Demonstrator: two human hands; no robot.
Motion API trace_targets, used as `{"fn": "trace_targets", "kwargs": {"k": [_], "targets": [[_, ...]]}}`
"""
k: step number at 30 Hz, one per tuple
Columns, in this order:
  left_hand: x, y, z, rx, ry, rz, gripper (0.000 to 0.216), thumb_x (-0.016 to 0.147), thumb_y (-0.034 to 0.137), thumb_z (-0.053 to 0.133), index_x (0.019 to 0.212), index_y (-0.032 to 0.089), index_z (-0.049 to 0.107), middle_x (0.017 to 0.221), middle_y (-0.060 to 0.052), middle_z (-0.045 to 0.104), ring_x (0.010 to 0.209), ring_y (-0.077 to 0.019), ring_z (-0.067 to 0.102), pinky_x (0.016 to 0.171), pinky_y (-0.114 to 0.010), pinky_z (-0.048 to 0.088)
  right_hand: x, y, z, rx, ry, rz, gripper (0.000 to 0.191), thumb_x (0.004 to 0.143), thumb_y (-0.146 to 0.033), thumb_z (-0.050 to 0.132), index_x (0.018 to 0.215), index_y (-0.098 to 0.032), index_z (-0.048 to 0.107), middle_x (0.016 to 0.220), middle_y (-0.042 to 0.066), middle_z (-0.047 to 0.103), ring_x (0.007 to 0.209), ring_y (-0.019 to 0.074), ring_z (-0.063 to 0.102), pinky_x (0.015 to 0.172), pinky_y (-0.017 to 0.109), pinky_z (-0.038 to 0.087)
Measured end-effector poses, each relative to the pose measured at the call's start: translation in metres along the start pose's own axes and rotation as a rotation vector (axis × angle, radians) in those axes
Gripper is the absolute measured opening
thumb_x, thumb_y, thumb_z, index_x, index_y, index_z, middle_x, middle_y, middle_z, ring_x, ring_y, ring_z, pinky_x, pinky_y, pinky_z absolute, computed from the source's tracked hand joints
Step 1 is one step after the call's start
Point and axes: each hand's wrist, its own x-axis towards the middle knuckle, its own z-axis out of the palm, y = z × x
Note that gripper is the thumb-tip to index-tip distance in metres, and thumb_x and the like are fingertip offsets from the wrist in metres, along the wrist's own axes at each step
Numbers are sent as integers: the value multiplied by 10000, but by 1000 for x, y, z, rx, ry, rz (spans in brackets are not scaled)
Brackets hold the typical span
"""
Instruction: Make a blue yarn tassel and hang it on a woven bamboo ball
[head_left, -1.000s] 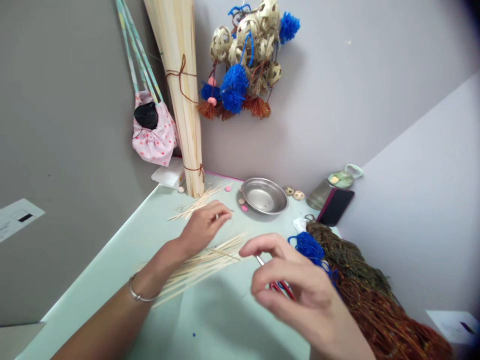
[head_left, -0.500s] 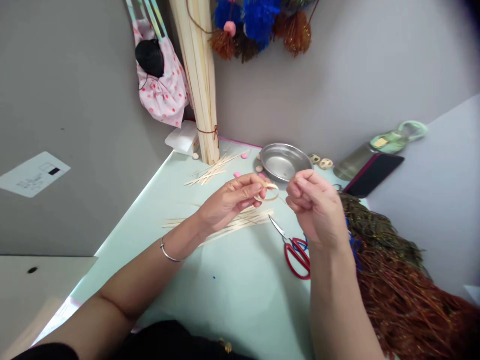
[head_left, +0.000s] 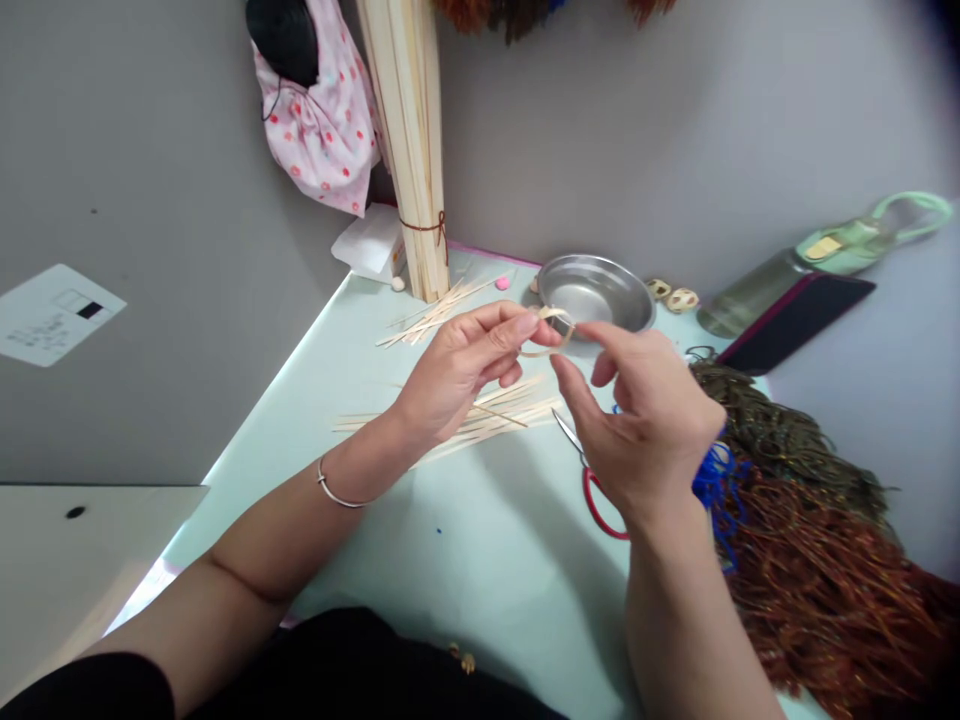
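A thin pale bamboo strip curled into a small loop [head_left: 553, 331] hangs above the pale green table [head_left: 465, 560]. My left hand [head_left: 465, 370] pinches the loop at its left side. My right hand [head_left: 637, 420] meets it from the right, thumb and forefinger at the loop's edge. Under both hands lies a loose row of flat bamboo strips [head_left: 480, 420]. Red-handled scissors [head_left: 592, 480] rest on the table, mostly hidden behind my right hand.
A steel bowl [head_left: 596, 292] sits just beyond the hands. A tied bundle of long strips [head_left: 409, 150] leans at the wall, a pink spotted bag [head_left: 319, 130] beside it. Brown and blue yarn [head_left: 810, 560] is heaped at the right; a bottle [head_left: 817, 260] and phone [head_left: 799, 320] lie behind.
My left hand rose from the table strips with a curled strip. My right hand left the scissors on the table and came up to the loop. The view tilted downward.
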Motion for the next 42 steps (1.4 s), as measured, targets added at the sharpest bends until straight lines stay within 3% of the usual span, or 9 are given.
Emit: {"fn": "trace_targets", "kwargs": {"k": [3,6,16,20,23,30,35,38,42], "targets": [[2,-1,-3,26,49,33,194,902,291,581,806,166,694,835,5,651,453,-14,243,518,-186,364,-3,1,-1,-10,70,-43,264,857,-208,673,1116,-253,650,715,-8,612,557,123,509,506,268,335],[1,-2,0,38,43,9,194,893,296,590,791,172,698,854,3,665,463,-18,274,534,-195,373,-4,1,0,9,2,-35,262,881,-215,646,1139,-256,663,716,-13,625,546,114,511,516,266,341],[2,-15,2,41,58,-50,190,885,302,596,771,170,671,869,10,660,467,-16,282,527,-190,356,-1,-7,5,191,-102,199,100,879,-208,621,925,-213,709,692,-18,572,582,114,500,543,265,350],[5,-10,-4,74,45,39,168,916,276,549,810,182,639,914,19,647,451,-14,256,531,-196,369,6,-12,-9,493,-142,255,62,845,-166,638,834,-216,673,872,16,592,793,157,563,713,299,448],[5,-5,-6,254,47,144,176,911,312,561,813,184,629,817,12,627,505,-44,371,544,-208,380,10,-17,-19,681,-218,261,88,838,-138,623,791,-212,627,1046,37,586,1026,202,562,915,370,435],[6,1,-14,500,151,207,204,893,362,575,796,189,622,682,12,553,586,-97,461,575,-224,385,11,-24,-35,352,-303,85,98,875,-146,591,864,-224,649,1222,86,581,1250,297,451,1047,517,342],[13,4,-27,599,218,233,182,889,337,573,806,195,650,758,-2,598,615,-106,464,608,-225,375,11,-32,-52,583,-479,76,93,891,-169,586,853,-244,627,1237,59,579,1277,285,443,1043,492,379],[9,-1,-22,712,77,200,145,874,276,588,804,212,697,797,-15,647,695,-129,524,678,-230,390,9,-34,-59,866,-518,125,98,907,-157,550,863,-236,589,966,42,641,1015,232,595,924,434,469],[-7,-4,3,718,-497,-8,211,859,170,564,737,258,712,813,-9,688,767,-164,615,715,-250,425,7,-18,-52,1087,-398,363,129,932,-199,511,806,-205,536,731,4,535,671,145,520,593,276,448]]}}
